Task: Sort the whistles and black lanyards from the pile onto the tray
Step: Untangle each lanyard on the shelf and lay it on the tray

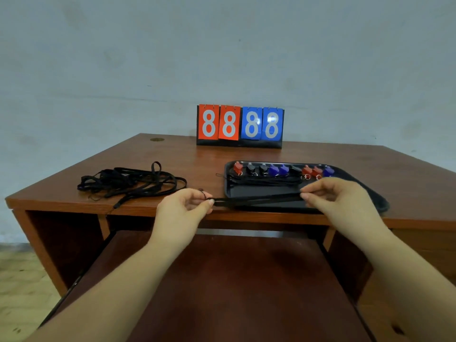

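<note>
A black lanyard (256,200) is stretched taut and folded between my hands over the tray's near edge. My left hand (183,206) pinches its left end and my right hand (338,196) pinches its right end. The black tray (370,193) lies on the right of the table. Along its far side stands a row of whistles (283,170) in red, black and blue, with several laid-out black lanyards (261,181) just in front of them. A tangled pile of black lanyards (130,182) rests on the table to the left.
A flip scoreboard (240,125) showing 8888 stands at the back of the wooden table (197,164). A pull-out shelf (222,280) extends below the table's front edge, under my forearms. A plain wall lies behind.
</note>
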`<state>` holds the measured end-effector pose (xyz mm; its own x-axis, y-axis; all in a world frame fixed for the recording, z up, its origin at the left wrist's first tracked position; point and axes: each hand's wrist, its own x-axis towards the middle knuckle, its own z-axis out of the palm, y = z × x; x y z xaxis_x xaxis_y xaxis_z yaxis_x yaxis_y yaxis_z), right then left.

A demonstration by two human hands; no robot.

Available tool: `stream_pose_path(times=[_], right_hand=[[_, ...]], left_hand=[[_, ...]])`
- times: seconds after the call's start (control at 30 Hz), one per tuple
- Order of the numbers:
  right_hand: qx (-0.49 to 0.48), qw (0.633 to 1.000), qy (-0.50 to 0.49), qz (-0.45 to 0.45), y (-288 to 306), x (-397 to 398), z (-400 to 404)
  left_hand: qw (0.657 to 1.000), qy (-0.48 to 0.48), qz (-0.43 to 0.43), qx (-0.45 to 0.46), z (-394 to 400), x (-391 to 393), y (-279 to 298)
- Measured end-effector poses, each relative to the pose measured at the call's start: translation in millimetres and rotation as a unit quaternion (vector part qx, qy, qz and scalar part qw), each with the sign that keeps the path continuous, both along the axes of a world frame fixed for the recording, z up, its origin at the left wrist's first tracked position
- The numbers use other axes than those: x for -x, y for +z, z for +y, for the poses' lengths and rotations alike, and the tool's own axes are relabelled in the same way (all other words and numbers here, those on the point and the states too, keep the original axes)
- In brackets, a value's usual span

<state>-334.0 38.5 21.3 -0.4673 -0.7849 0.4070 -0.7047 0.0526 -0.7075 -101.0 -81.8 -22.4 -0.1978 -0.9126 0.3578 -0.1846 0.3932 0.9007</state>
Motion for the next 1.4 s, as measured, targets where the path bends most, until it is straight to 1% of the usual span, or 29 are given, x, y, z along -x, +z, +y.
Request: stream_pose_path(times=[0.07,0.13,0.3,0.43,0.63,0.73,0.93,1.03,1.2,1.3,1.4], right_hand=[[-0.030,0.998,-0.026,0.049,3.7,16.1,-8.1],[-0.067,0.994,-0.042,0.079,3.4,29.2,-18.1],[-0.187,0.974,-0.047,0.121,-6.0,56.1,-47.0],[-0.210,0.968,-0.052,0.125,-7.3,65.5,-72.0],[-0.220,0.967,-0.059,0.117,-6.2,67.7,-100.6],[-0.218,0.967,-0.061,0.116,-8.2,68.5,-100.1],[-0.167,0.971,-0.079,0.153,-2.9,45.5,-81.1],[-0.141,0.977,-0.037,0.157,4.8,16.3,-80.2],[-0.120,0.978,0.062,0.161,11.3,-48.8,-94.9],[-0.119,0.971,0.112,0.174,5.3,-88.0,-107.6],[-0.128,0.959,0.157,0.197,-6.2,-121.8,-123.0]], left_hand=[[0.997,0.007,-0.070,0.036,-7.0,13.8,7.5],[0.989,0.023,-0.126,0.068,-12.3,24.4,14.0],[0.976,0.035,-0.203,0.074,-35.6,57.6,20.3],[0.964,0.057,-0.253,0.062,-59.7,76.8,21.5],[0.953,0.077,-0.291,0.028,-82.3,89.1,21.2],[0.957,0.063,-0.281,0.026,-81.6,86.9,20.4],[0.962,0.055,-0.268,0.008,-70.0,50.0,26.2],[0.961,0.078,-0.266,0.014,-65.1,17.9,28.5],[0.946,0.138,-0.290,0.043,-67.3,-47.4,28.3],[0.932,0.154,-0.324,0.053,-69.5,-77.1,21.7],[0.920,0.146,-0.356,0.074,-71.1,-93.0,11.7]])
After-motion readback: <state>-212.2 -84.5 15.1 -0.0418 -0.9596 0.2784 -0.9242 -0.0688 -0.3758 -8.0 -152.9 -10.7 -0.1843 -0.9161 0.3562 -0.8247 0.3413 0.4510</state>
